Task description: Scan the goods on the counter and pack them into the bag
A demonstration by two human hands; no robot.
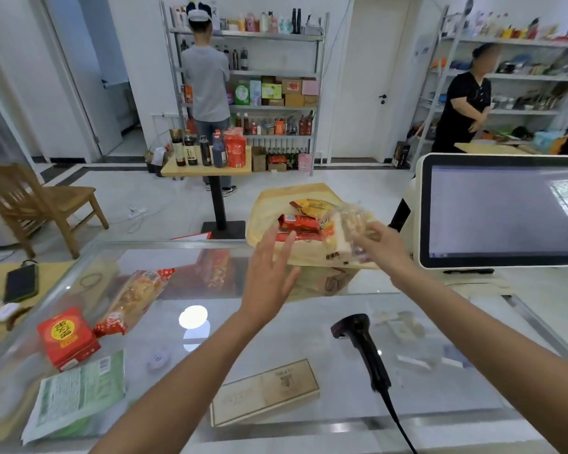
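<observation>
Counter (292, 332): glass, before us.
Our left hand (269, 270): fingers straight, spread wide, holding nothing, just before the bag.
Our right hand (379, 245): fingers curled round a clear packet (350, 221).
Bag (276, 204): yellow, open, at the far edge; packet at its mouth, beside red packs (300, 222).
Left of us: loaf (135, 296), box (68, 337), pouch (76, 394) lie unpacked.
Scanner (364, 342): lies on the glass by our right arm.
</observation>
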